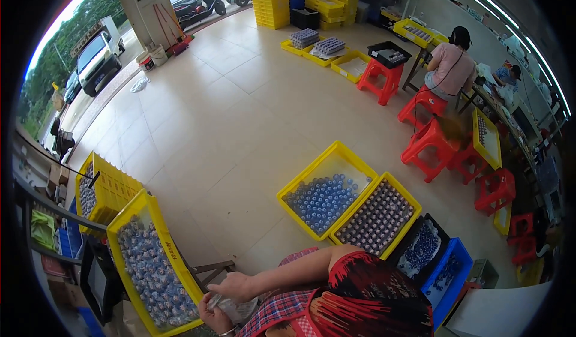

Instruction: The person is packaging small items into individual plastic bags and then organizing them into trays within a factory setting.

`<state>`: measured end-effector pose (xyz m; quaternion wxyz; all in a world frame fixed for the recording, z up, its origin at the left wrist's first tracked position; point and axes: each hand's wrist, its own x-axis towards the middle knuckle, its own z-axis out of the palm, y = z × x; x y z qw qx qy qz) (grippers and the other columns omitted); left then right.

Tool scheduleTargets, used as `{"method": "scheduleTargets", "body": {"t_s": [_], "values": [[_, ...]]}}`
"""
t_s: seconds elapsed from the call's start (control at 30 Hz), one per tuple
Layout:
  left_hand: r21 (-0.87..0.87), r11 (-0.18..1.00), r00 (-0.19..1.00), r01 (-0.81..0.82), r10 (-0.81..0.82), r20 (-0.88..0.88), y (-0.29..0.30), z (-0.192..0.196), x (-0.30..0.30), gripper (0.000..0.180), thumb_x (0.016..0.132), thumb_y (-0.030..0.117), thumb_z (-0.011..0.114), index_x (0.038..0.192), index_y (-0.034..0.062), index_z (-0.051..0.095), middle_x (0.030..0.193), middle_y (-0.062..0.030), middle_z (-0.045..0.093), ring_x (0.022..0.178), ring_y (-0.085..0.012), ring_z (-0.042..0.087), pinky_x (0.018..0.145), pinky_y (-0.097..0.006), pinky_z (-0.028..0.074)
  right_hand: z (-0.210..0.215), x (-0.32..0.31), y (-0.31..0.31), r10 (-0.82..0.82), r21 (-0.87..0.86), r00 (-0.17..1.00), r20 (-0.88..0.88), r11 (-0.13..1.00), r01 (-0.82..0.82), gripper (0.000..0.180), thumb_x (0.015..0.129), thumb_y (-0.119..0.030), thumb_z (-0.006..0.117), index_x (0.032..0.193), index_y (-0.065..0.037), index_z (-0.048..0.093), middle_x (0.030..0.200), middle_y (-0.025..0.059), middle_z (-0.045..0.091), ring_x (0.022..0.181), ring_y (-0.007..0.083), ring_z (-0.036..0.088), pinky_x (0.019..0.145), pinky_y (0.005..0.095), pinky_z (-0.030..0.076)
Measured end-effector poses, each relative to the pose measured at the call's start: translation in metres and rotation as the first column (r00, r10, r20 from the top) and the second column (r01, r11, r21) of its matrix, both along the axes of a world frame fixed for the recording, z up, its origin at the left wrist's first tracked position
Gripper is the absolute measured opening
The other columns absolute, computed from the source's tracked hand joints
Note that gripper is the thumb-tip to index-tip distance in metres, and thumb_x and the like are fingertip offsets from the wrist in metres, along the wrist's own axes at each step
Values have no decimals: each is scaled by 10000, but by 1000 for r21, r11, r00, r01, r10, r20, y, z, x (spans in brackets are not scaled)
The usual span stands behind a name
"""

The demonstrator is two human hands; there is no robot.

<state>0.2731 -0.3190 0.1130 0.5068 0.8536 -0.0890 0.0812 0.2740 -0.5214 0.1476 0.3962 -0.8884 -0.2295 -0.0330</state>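
From the head camera, looking down, my right hand [235, 286] comes in from the right across my lap, fingers curled and pinching the top of a small crinkled clear plastic bag [235, 308]. My left hand [213, 318] sits just below it, cupped under the bag with the palm up, so the bag is held between both hands low in the picture, just beside the nearest crate. The film looks thin, wrinkled and glossy; its long axis runs roughly left to right, though what it holds is too blurred to tell.

Touching my left side stands a tilted yellow plastic crate [129, 214], rectangular with ribbed walls, filled with small round bluish pieces. On the pale tiled floor [228, 121] ahead lie two more yellow crates [327, 154] side by side, touching. Red plastic stools [427, 148] stand farther off to the right.
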Motion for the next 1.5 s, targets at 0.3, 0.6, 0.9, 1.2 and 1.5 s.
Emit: {"method": "scheduleTargets", "body": {"t_s": [0.3, 0.6, 0.9, 1.2, 1.5], "values": [[314, 900, 953, -303, 291, 85, 105, 11, -40, 383, 754, -73, 424, 1061, 29, 629, 959, -165, 596, 902, -342, 598, 791, -376, 475, -18, -30, 81, 649, 591, 753, -107, 651, -476, 353, 856, -1, 478, 1164, -91, 625, 769, 60, 526, 642, 204, 522, 637, 321, 438], [330, 794, 788, -511, 586, -191, 162, 26, -188, 534, 698, -39, 487, 1199, 126, 571, 1125, -128, 549, 947, -327, 590, 765, -395, 496, -11, -32, 187, 258, -631, 962, -87, 733, -254, 435, 815, -61, 523, 1249, -91, 538, 1018, 156, 580, 751, 363, 624, 651, 463, 501], [413, 305, 353, -858, 935, 44, 224, -6, -320, 620, 702, -26, 548, 1294, 151, 506, 1104, -150, 526, 902, -315, 585, 739, -399, 500, -32, -112, 313, 730, -438, 681, -64, 593, -676, 489, 768, -22, 556, 1252, -94, 542, 1071, 164, 582, 758, 330, 629, 592, 437, 499], [73, 30, 26, -997, 998, -58, 242, -79, -388, 580, 750, -15, 578, 1308, 121, 497, 1091, -178, 524, 800, -265, 605, 731, -352, 503, -70, -166, 396, 953, -558, 295, -66, 210, -803, 503, 737, -34, 554, 1225, -154, 560, 1137, 183, 551, 845, 367, 640, 672, 433, 537], [248, 93, 136, -964, 978, 161, 473, -82, -461, 441, 754, 121, 705, 1174, 64, 585, 1050, -112, 564, 891, -229, 554, 729, -323, 481, -78, -126, 493, 770, -717, 534, -350, 147, -682, 521, 754, -64, 507, 1273, -98, 493, 1112, 236, 580, 854, 375, 643, 695, 471, 533]]}}
